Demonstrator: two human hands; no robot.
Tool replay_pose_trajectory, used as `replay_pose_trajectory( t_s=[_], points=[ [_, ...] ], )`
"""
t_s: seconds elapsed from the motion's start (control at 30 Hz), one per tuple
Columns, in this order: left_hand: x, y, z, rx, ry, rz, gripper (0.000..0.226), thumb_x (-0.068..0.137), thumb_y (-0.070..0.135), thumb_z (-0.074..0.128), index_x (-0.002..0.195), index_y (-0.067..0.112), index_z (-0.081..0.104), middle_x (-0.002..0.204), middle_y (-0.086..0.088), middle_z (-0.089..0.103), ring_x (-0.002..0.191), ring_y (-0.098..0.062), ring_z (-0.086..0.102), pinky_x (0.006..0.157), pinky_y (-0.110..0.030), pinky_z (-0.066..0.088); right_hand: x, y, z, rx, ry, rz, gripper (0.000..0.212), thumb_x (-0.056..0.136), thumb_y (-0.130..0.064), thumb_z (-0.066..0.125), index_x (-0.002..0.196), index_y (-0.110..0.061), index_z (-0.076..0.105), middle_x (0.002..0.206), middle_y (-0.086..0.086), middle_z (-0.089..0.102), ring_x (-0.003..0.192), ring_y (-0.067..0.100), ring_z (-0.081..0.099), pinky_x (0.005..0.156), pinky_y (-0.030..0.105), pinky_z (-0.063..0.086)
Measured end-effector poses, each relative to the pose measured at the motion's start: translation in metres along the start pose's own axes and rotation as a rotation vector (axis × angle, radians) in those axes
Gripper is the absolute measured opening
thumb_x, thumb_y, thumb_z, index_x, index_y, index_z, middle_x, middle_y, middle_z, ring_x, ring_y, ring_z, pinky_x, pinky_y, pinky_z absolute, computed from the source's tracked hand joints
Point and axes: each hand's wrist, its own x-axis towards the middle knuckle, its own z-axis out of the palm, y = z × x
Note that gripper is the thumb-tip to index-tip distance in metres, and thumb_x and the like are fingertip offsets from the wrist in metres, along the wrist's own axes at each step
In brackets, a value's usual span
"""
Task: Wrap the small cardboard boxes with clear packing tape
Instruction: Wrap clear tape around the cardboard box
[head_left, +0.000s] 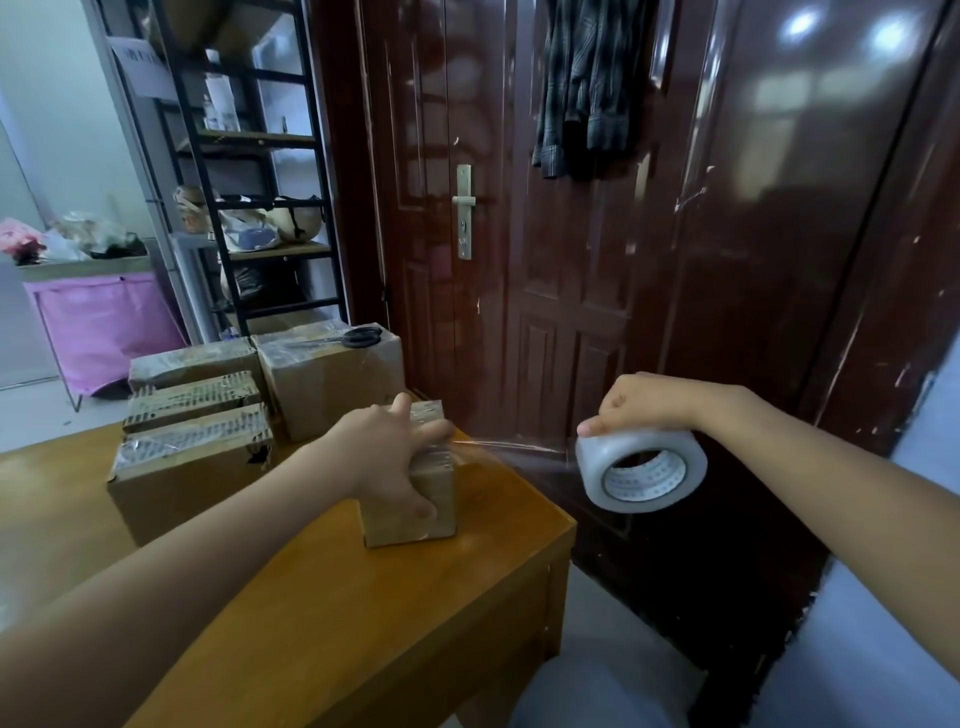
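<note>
while the left hand (387, 457) grips the small box (415, 499) on the table (363, 623), tape is paid out
right hand (644, 402) grips the tape roll (641, 470) just off the table edge; next, carry the strip around the box under tension

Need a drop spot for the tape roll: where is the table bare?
Bare wood on the table lies in front of the small box that the left hand holds, towards the near edge. The far left is crowded with stacked boxes. Right hand holds the tape roll off the table.
</note>
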Motion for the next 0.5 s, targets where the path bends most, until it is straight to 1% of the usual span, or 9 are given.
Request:
replay_pose_trajectory(
  t_s=[0.07,0.13,0.2,0.3,0.37,0.43,0.47,0.5],
  points=[
    [-0.005,-0.005,-0.001,0.008,0.001,0.026,0.099,0.07,0.079,0.06,0.148,0.044,0.01,0.136,-0.01,0.033,0.106,-0.027,0.055,0.077,-0.03,0.049,-0.001,0.003,0.004,-0.092,-0.062,0.042,0.058,0.081,-0.065,0.062,0.049,-0.023,0.038,0.047,-0.008,0.033,0.042,0.01,0.028,0.05,0.025,0.027],
    [-0.009,-0.007,-0.003,0.005,0.009,0.049,0.098,0.071,0.079,0.06,0.148,0.044,0.01,0.135,-0.008,0.033,0.101,-0.023,0.053,0.074,-0.026,0.046,-0.001,0.006,0.011,-0.109,-0.094,0.055,0.058,0.082,-0.066,0.06,0.049,-0.023,0.042,0.045,-0.009,0.035,0.041,0.009,0.03,0.05,0.025,0.028],
    [-0.01,-0.012,-0.003,-0.021,0.046,0.065,0.097,0.068,0.081,0.059,0.145,0.045,0.012,0.128,-0.005,0.035,0.091,-0.019,0.052,0.073,-0.026,0.048,-0.001,0.009,0.017,-0.043,-0.092,0.039,0.058,0.084,-0.064,0.058,0.05,-0.021,0.041,0.043,-0.01,0.034,0.039,0.006,0.031,0.049,0.022,0.028],
    [-0.014,-0.023,0.004,-0.1,0.114,0.064,0.097,0.064,0.085,0.058,0.142,0.048,0.014,0.118,0.002,0.035,0.088,-0.017,0.054,0.074,-0.028,0.052,-0.002,0.008,0.018,0.096,-0.069,-0.018,0.058,0.078,-0.068,0.055,0.052,-0.02,0.037,0.046,-0.007,0.032,0.041,0.008,0.03,0.05,0.021,0.028],
    [-0.019,-0.028,0.009,-0.228,0.162,0.034,0.103,0.056,0.092,0.052,0.142,0.047,0.017,0.114,0.005,0.034,0.083,-0.015,0.057,0.07,-0.026,0.052,-0.004,0.004,0.014,0.186,-0.043,-0.072,0.058,0.075,-0.068,0.056,0.051,-0.02,0.036,0.047,-0.005,0.032,0.043,0.01,0.03,0.05,0.02,0.028],
    [-0.025,-0.028,0.017,-0.416,0.236,0.016,0.112,0.046,0.1,0.042,0.142,0.046,0.022,0.115,0.008,0.034,0.08,-0.01,0.058,0.067,-0.023,0.052,-0.005,-0.003,0.007,0.268,-0.013,-0.115,0.057,0.076,-0.065,0.058,0.052,-0.019,0.036,0.047,-0.004,0.033,0.043,0.011,0.032,0.048,0.018,0.029],
    [-0.027,-0.028,0.024,-0.522,0.279,0.009,0.112,0.045,0.1,0.041,0.141,0.046,0.024,0.117,0.009,0.034,0.083,-0.009,0.059,0.068,-0.022,0.052,-0.005,-0.007,0.004,0.292,-0.005,-0.13,0.056,0.077,-0.064,0.059,0.053,-0.018,0.037,0.047,-0.004,0.034,0.042,0.011,0.033,0.048,0.017,0.031],
    [-0.029,-0.027,0.031,-0.635,0.324,0.002,0.109,0.046,0.099,0.044,0.14,0.046,0.027,0.119,0.011,0.035,0.09,-0.009,0.059,0.071,-0.022,0.053,-0.005,-0.012,0.001,0.302,-0.004,-0.143,0.056,0.077,-0.063,0.059,0.053,-0.017,0.037,0.047,-0.004,0.034,0.042,0.011,0.034,0.048,0.017,0.031]
  ],
)
